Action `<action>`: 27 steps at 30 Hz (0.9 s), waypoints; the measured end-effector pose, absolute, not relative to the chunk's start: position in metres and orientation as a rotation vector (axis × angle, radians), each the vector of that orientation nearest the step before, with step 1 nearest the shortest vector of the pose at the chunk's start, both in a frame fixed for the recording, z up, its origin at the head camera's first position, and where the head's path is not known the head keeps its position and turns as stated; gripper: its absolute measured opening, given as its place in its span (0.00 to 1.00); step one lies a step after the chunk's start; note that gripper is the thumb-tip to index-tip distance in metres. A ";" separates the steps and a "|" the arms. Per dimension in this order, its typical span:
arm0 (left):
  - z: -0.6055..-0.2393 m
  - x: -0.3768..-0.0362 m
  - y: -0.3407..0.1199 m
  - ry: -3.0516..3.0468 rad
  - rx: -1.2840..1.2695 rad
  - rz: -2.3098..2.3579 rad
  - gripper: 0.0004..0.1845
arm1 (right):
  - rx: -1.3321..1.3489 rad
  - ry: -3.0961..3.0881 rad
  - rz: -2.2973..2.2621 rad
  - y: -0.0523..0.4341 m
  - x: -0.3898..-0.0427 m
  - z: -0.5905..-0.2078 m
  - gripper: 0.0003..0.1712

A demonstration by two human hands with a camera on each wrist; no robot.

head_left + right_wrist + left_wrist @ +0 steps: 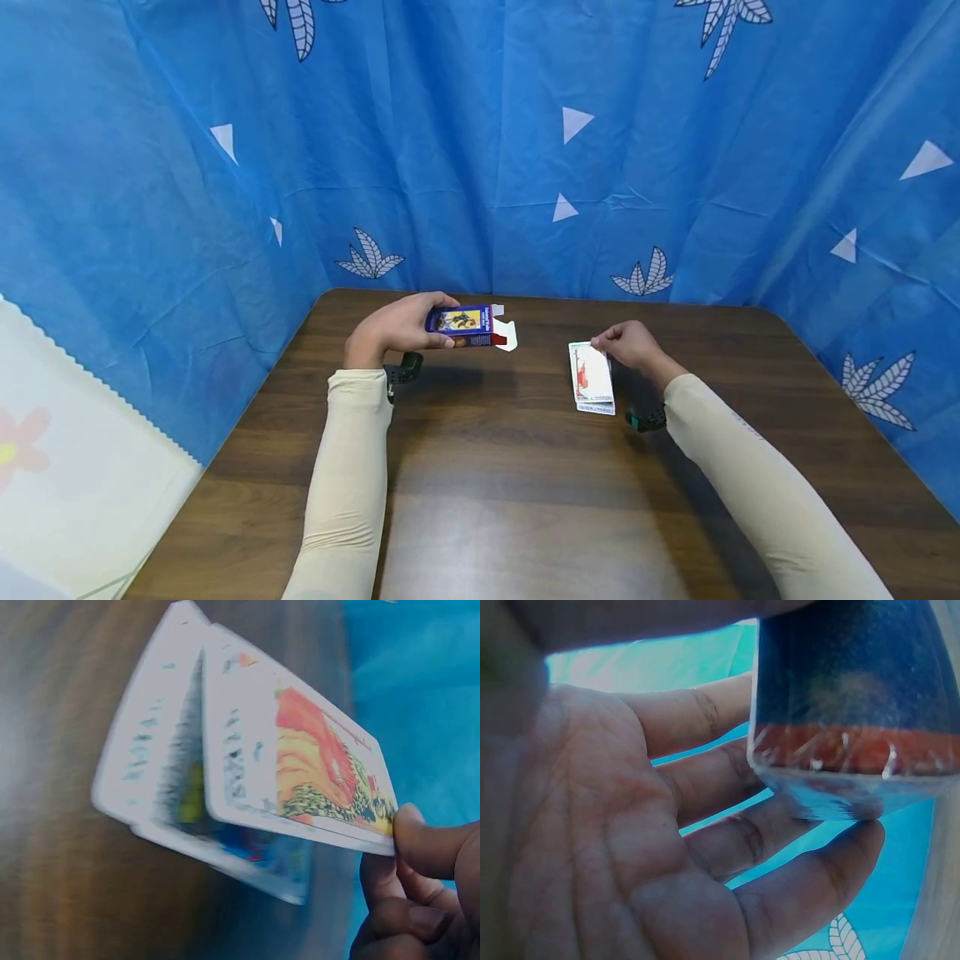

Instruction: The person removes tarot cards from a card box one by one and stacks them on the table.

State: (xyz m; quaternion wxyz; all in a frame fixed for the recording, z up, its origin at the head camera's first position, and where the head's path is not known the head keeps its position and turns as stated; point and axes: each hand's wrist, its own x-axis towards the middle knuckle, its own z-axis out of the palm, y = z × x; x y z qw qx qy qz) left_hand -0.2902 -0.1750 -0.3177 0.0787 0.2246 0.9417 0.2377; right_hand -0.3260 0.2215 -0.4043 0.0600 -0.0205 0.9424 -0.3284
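My left hand [405, 323] grips a dark blue card box [467, 320] by its sides, thumb in front and fingers behind. The box lies sideways in the air, its open end and white flap [507, 333] facing right. In the left wrist view its closed end [855, 750] shows a red band. My right hand [628, 342] pinches several illustrated cards [591, 375] at their upper corner between thumb and fingers. In the right wrist view the front card [322, 765] shows an orange-and-red figure; the cards behind it [142, 742] fan slightly apart.
Under both hands stretches a brown wooden table [510, 467]. A blue curtain [480, 150] with white leaf and triangle prints hangs along its back and sides. At the left edge is a white cloth [82, 467] with a flower print.
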 end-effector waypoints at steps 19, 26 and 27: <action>-0.313 -0.289 -0.176 2.820 0.671 0.717 0.37 | 0.051 2.967 -0.546 0.205 -0.321 -0.416 0.14; -0.316 -0.291 -0.177 2.815 0.683 0.712 0.37 | 0.030 3.002 -0.501 0.200 -0.320 -0.414 0.12; -0.315 -0.291 -0.177 2.816 0.685 0.711 0.37 | 0.004 3.022 -0.521 0.197 -0.320 -0.413 0.12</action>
